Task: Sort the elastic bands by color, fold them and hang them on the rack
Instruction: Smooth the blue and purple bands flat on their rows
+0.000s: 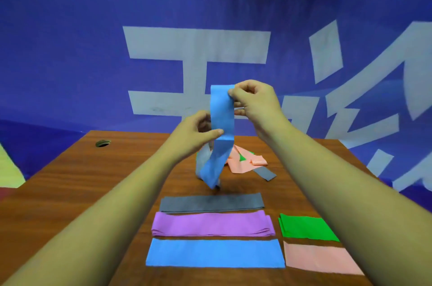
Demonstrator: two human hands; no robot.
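A long blue band [221, 119] hangs in the air over the middle of the table. My right hand [254, 103] pinches its top end, and my left hand [198, 131] pinches it lower down at a crease. Its loose end trails onto the wood. Behind it lies a tangled pile of pink, green and grey bands [245, 160]. Near me folded bands lie flat in rows: a grey one [211, 202], a purple one [211, 223], a blue one [215, 253], a green one [306, 227] and a pink one [320, 257]. No rack is in view.
The brown wooden table [93, 180] has a round cable hole [102, 143] at its far left. A blue backdrop with large white characters [198, 47] stands right behind the table's far edge.
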